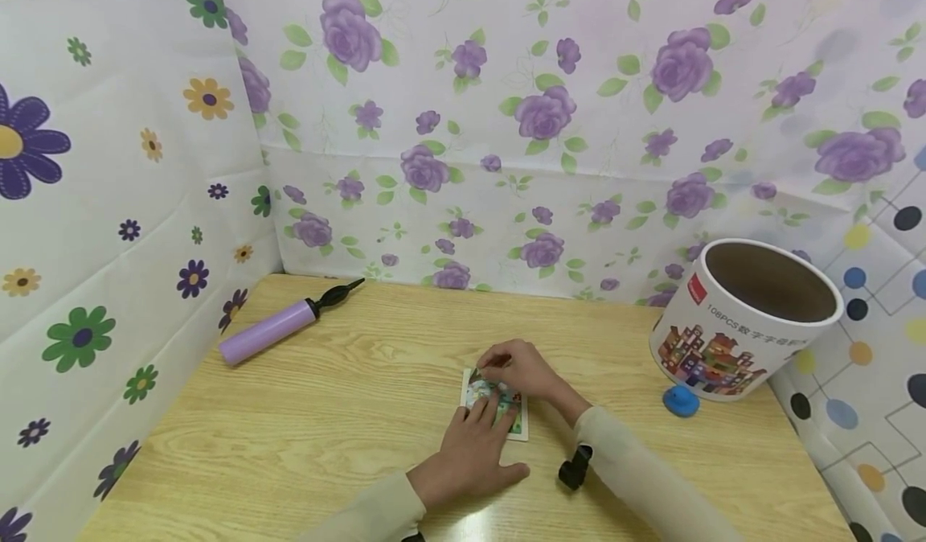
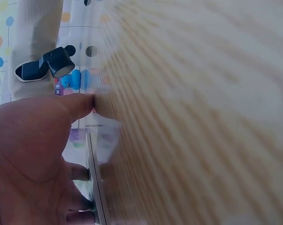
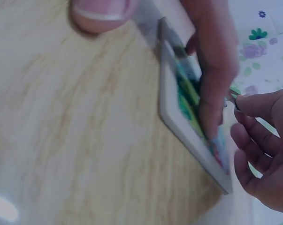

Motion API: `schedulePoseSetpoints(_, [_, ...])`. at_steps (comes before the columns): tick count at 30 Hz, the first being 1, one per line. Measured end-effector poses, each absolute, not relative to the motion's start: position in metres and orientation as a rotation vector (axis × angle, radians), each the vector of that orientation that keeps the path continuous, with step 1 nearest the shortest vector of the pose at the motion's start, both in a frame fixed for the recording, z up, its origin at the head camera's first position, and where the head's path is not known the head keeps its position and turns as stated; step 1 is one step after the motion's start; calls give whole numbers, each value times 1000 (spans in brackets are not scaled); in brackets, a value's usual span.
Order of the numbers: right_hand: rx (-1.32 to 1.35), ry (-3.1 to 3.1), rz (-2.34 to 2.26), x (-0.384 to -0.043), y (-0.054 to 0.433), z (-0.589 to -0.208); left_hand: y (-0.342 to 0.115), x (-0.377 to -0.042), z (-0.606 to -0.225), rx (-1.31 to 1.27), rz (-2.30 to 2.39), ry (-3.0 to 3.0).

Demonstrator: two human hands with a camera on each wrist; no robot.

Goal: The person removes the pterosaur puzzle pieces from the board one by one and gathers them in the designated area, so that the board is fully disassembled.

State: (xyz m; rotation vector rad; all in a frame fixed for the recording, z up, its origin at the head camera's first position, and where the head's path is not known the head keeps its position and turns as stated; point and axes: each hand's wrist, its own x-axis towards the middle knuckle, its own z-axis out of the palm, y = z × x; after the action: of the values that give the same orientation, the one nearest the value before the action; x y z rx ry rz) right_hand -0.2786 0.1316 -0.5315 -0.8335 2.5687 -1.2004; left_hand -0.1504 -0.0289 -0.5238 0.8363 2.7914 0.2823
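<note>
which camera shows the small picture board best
The head view: it shows the picture board face-up, though the left hand and right hand partly cover it. The right wrist view is closer but slanted, with fingers across it; the left wrist view shows mostly its edge.

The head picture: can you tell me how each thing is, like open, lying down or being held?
Purple pump: lying on its side.
Big tub: standing, open at the top.
Blue toy: sitting beside the big tub.
Picture board: lying flat, partly covered.
Left hand: fingers resting on the picture board.
Right hand: pinching a small piece.
</note>
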Motion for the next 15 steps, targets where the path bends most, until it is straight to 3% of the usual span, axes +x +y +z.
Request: schedulePoseSetpoints(15, [-597,2699,-1261,-277,185,-517,-29,-148,-527,821,252,2815])
